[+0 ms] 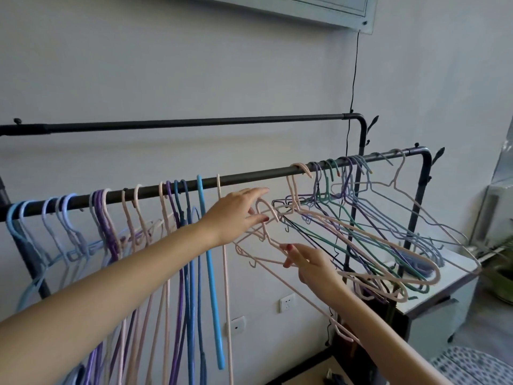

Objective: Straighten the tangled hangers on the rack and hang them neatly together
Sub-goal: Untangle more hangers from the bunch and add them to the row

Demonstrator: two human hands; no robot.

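Black tubular metal garment rack [249,177], front rail sloping up to the right, a second rail behind it. Along the left and middle of the front rail hang thin coated-wire hangers in blue, purple and pink [177,245], mostly straight and close together. Toward the right end, a tangled cluster of pink, green, purple and black wire hangers [369,240] splays outward, frames interlocked and tilted. Between the two groups, a single pale pink wire hanger [266,237] is off the rail, hook uppermost. Left hand [236,215]: fingers partly spread, thumb and a finger closing on the hook of this hanger. Right hand [308,262]: thumb and forefinger pinching its upper shoulder wire. Handling, as judged: very light, springy rather than rigid, coating likely grippy; hooks and notches snag neighbours readily. Best held at the hook neck, with a second hold on the shoulder to steer it free
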